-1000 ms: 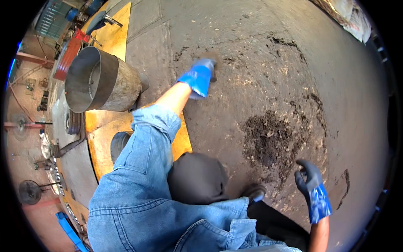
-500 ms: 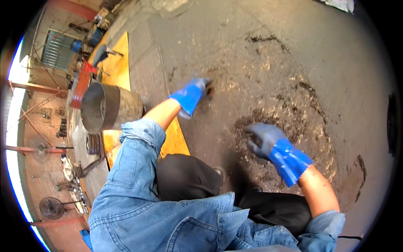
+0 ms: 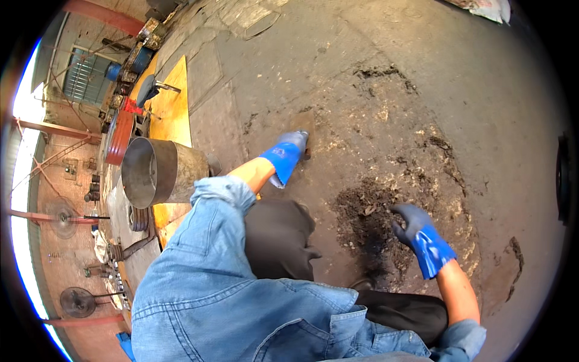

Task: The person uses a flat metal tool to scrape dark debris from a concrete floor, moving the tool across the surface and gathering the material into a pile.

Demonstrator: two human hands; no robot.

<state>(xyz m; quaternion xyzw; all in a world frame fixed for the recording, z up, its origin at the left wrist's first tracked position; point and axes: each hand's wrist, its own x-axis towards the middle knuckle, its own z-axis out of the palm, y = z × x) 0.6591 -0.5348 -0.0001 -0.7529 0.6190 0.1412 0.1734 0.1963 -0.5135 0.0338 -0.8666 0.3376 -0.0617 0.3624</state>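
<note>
Blue-gloved left hand (image 3: 294, 142) grips a flat brown plate (image 3: 310, 128) left of the dark, crumbly heap (image 3: 363, 211); the blue-gloved right hand (image 3: 411, 223), loosely open, is at the heap's right edge.

Grey floor (image 3: 488, 114); reddish wall (image 3: 57, 166); red beams (image 3: 105, 17); bright daylight (image 3: 21, 187) left

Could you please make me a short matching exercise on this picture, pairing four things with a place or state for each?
1. Left hand
2. Right hand
3. Metal container
4. Heap

A. Dark and crumbly, on the floor
B. Gloved, at the heap's right side in the picture
C. Wide round mouth, left of both hands
D. Gloved, the hand nearer the container

Pairs: 1-D, 2-B, 3-C, 4-A
</note>
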